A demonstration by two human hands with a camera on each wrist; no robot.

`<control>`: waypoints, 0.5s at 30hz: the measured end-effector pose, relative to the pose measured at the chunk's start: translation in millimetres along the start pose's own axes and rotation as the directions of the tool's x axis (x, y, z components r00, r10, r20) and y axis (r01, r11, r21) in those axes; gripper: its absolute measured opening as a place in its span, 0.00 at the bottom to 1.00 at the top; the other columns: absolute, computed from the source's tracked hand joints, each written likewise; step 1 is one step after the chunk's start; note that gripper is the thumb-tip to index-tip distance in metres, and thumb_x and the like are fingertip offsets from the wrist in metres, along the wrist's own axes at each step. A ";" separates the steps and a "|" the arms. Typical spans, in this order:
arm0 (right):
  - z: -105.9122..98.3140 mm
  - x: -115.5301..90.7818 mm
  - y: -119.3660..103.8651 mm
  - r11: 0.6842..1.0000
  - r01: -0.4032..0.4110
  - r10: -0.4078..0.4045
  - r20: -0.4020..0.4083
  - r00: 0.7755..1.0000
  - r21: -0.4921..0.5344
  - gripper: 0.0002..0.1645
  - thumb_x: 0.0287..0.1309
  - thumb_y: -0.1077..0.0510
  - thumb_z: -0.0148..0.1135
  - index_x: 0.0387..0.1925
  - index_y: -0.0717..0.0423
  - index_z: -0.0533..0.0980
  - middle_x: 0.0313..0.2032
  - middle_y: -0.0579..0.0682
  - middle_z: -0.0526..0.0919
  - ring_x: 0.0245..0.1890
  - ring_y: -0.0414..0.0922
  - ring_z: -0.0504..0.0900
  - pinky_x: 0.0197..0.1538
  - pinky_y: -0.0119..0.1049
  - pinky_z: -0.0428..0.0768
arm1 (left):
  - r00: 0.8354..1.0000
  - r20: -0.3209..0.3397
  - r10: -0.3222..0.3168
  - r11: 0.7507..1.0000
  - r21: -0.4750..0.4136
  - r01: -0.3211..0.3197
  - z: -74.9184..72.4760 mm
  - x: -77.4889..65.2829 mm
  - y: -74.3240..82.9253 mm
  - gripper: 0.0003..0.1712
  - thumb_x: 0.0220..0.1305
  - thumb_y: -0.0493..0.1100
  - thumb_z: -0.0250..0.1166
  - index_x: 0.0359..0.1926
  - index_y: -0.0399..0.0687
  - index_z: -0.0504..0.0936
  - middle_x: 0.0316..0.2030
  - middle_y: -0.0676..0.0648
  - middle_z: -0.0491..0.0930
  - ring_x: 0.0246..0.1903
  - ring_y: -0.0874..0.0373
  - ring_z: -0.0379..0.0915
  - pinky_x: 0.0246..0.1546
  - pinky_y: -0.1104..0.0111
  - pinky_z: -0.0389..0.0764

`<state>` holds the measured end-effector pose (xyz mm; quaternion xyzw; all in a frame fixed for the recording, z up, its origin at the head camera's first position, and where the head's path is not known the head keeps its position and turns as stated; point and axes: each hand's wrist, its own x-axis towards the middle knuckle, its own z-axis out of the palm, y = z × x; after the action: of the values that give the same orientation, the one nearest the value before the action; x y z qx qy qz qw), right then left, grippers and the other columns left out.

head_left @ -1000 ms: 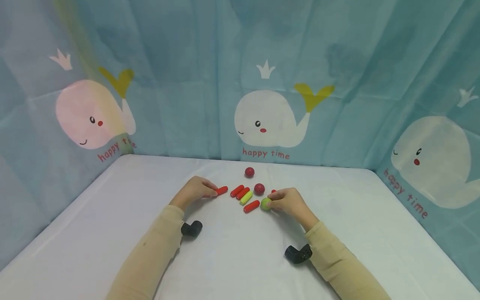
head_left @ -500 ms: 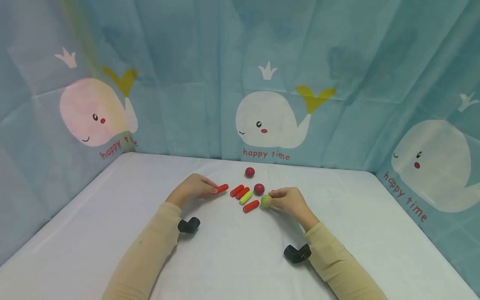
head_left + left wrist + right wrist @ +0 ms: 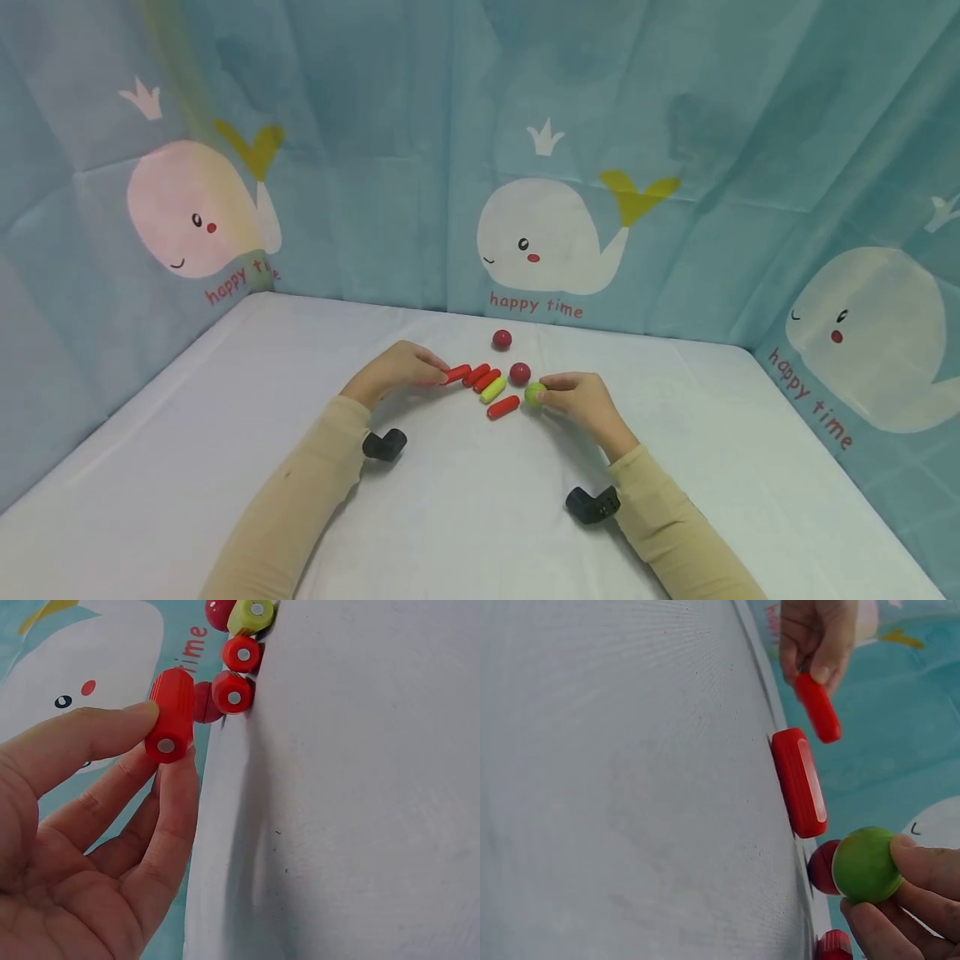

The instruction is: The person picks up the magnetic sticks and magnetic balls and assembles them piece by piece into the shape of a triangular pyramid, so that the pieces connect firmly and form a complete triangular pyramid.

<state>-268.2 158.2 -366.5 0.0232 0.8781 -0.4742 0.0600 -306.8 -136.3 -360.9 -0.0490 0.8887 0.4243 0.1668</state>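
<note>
The red stick (image 3: 458,373) is in my left hand (image 3: 397,369), pinched by the fingers, just left of the next red stick (image 3: 477,375), long axes both slanting near-left to far-right; whether they touch I can't tell. My right hand (image 3: 587,403) pinches the green ball (image 3: 533,395) farther right.

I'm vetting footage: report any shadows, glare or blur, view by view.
Head: soft shadows on the white tablecloth; left wrist: a broad grey shadow on it; right wrist: pale glare along the mid-frame red faceted rod, the held red faceted rod looks slightly blurred.
</note>
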 end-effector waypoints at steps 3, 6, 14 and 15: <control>-1.0 1.9 0.9 1.000 0.006 -0.006 0.008 1.000 0.012 0.22 0.60 0.53 0.68 0.54 0.55 0.82 0.54 0.55 0.85 0.57 0.50 0.79 0.62 0.48 0.78 | 1.000 -0.002 0.004 1.000 -0.008 -0.004 -1.1 1.5 4.3 0.14 0.59 0.48 0.69 0.46 0.56 0.88 0.52 0.46 0.80 0.53 0.50 0.71 0.54 0.55 0.75; -1.7 3.0 3.3 1.000 0.008 -0.008 0.025 1.000 0.020 0.23 0.61 0.52 0.67 0.56 0.54 0.81 0.56 0.55 0.84 0.58 0.50 0.80 0.62 0.48 0.78 | 1.000 0.008 0.015 1.000 -0.007 -0.015 0.1 2.1 5.1 0.13 0.58 0.48 0.70 0.46 0.56 0.88 0.51 0.47 0.80 0.53 0.50 0.71 0.54 0.55 0.75; -1.6 3.9 3.1 1.000 0.017 -0.017 0.029 0.999 0.024 0.23 0.61 0.50 0.67 0.56 0.54 0.81 0.56 0.55 0.83 0.55 0.48 0.81 0.60 0.46 0.79 | 0.999 0.013 0.039 0.999 -0.032 -0.038 8.2 -3.4 4.1 0.11 0.57 0.47 0.71 0.43 0.57 0.89 0.50 0.49 0.81 0.52 0.51 0.71 0.51 0.57 0.75; -1.5 4.4 2.1 0.999 0.021 -0.022 0.028 0.999 0.025 0.23 0.61 0.50 0.67 0.55 0.54 0.81 0.55 0.55 0.84 0.54 0.48 0.81 0.59 0.46 0.80 | 0.999 0.013 0.039 0.999 -0.033 -0.038 9.1 -4.6 5.3 0.11 0.57 0.47 0.71 0.42 0.57 0.89 0.50 0.48 0.81 0.52 0.51 0.71 0.51 0.57 0.75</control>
<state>-272.6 160.5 -368.0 0.0079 0.8713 -0.4860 0.0669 -301.4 -126.1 -360.7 -0.0316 0.8812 0.4423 0.1639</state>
